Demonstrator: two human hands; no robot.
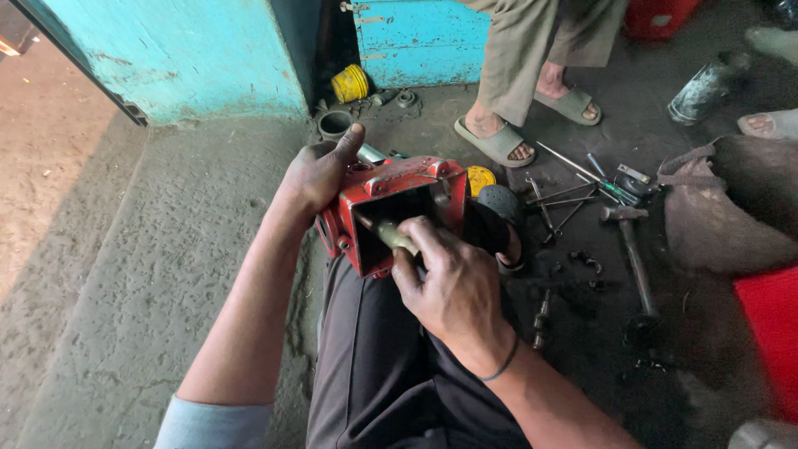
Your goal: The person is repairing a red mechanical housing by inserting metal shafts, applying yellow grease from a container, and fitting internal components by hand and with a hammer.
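While both hands grip the red housing (397,212), a hammer (633,249) lies nearby.

Left hand (320,173) is gripping a red metal housing (395,212) resting on the lap; right hand (449,287) is pushing a brass rod (391,234) into its opening. Hammer (633,254) is lying on the floor.

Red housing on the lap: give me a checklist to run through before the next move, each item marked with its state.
1. Left hand gripping the red housing at its far side: ok.
2. Right hand holding the brass-coloured tool inside the opening: ok.
3. Tool tip seated on something inside: cannot tell, interior is dark.
4. Housing steady on the lap: ok.
5. Hammer and loose tools lying on the floor to the right: ok.
6. Another person's sandalled feet close behind the housing: not ok.
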